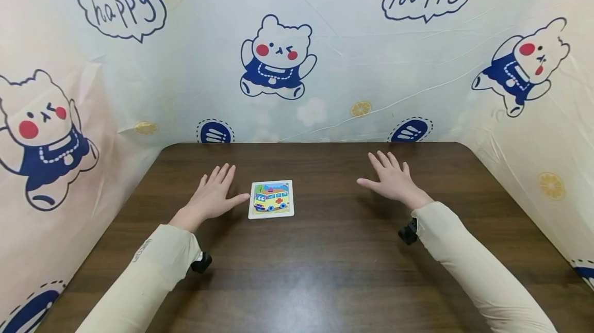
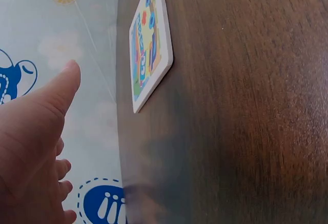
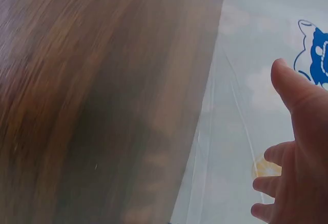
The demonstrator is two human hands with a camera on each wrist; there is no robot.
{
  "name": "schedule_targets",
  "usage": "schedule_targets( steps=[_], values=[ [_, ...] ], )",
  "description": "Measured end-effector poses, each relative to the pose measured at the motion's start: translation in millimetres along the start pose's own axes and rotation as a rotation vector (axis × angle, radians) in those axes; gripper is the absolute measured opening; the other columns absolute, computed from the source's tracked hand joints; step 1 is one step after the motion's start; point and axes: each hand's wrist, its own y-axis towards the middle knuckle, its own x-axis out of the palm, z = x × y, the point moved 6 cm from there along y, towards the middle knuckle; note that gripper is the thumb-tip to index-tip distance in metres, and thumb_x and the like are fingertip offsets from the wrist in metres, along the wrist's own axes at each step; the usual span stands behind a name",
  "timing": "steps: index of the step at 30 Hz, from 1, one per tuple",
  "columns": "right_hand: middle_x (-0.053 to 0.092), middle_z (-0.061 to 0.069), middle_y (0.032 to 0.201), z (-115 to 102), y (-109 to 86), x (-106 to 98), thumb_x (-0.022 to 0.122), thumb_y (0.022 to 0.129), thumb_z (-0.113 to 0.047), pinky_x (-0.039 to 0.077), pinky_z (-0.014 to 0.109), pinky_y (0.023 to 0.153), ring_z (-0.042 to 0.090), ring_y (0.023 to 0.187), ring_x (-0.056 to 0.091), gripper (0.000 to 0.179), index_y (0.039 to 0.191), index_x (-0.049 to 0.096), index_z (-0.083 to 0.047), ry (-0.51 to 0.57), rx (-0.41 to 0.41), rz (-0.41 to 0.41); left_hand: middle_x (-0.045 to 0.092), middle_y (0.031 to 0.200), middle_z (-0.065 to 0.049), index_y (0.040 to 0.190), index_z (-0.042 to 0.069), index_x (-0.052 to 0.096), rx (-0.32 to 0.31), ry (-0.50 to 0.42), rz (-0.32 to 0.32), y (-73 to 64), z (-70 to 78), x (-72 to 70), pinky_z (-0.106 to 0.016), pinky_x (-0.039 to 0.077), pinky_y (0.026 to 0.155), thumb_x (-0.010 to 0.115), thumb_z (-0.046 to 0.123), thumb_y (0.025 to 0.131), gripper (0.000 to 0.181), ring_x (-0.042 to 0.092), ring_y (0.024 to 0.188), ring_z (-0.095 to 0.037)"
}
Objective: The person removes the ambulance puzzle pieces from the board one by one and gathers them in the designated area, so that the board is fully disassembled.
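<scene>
While a printed cloth [image 1: 339,80] with bears and "happy" bubbles hangs round the brown tabletop [image 1: 301,266], a left arm in a pale sleeve [image 1: 139,276] reaches in, a black wrist camera [image 1: 201,262] below its cuff. The left hand [image 1: 209,200] is palm down with straight fingers pointing away and thumb spread toward the right; its grip is wide. Just beside that thumb, left of the tabletop's middle, lies the picture board [image 1: 271,199], flat and white-edged; the left wrist view shows a gap between them. Its yellow ambulance faces left, roof toward the far edge, and the picture's long axis runs left to right, the right end turned slightly away; the board itself looks nearly square, so its own long axis is hard to tell. Well apart on the right, the right hand [image 1: 392,181] hovers, its grip wide too, fingers pointing away and leftward.
</scene>
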Motion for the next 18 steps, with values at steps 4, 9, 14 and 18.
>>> schedule_targets(
  steps=[4,9,14,18],
  values=[
    [0.007,0.02,0.151,-11.9,4.3,3.2,0.045,0.085,-0.065,0.001,0.067,0.098,0.04,0.135,-0.001,0.091,0.149,0.012,-0.009,0.014,-0.032,-0.012,0.008,0.148,-0.026,0.145,-0.004,0.013,0.008,-0.014,-0.024,2.5,1.2,4.3,-0.06,0.002,0.104,0.052,0.053,0.088,0.09,0.004,0.135,-0.042],
    [0.011,0.019,0.151,-32.0,9.9,6.7,0.048,0.085,-0.062,0.003,0.067,0.099,0.039,0.136,0.001,0.089,0.148,0.014,-0.009,0.033,-0.081,-0.019,0.008,0.149,-0.025,0.145,-0.003,0.013,0.038,-0.015,-0.047,5.9,4.8,9.8,-0.058,0.002,0.105,0.053,0.052,0.087,0.089,0.004,0.135,-0.041],
    [0.013,0.016,0.151,-52.1,16.7,15.5,0.048,0.085,-0.062,0.005,0.065,0.1,0.037,0.136,0.005,0.088,0.148,0.015,-0.011,0.035,-0.142,-0.031,0.009,0.149,-0.024,0.145,-0.003,0.015,0.075,-0.02,-0.055,7.9,8.4,14.0,-0.056,0.004,0.105,0.056,0.05,0.086,0.089,0.006,0.135,-0.04],
    [0.014,0.014,0.151,-68.0,21.6,25.4,0.049,0.085,-0.061,0.006,0.062,0.102,0.035,0.137,0.006,0.086,0.149,0.015,-0.012,0.042,-0.177,-0.048,0.009,0.15,-0.022,0.146,-0.001,0.015,0.086,-0.025,-0.072,9.7,10.2,18.9,-0.055,0.006,0.106,0.058,0.05,0.086,0.09,0.005,0.136,-0.038]
  ],
)
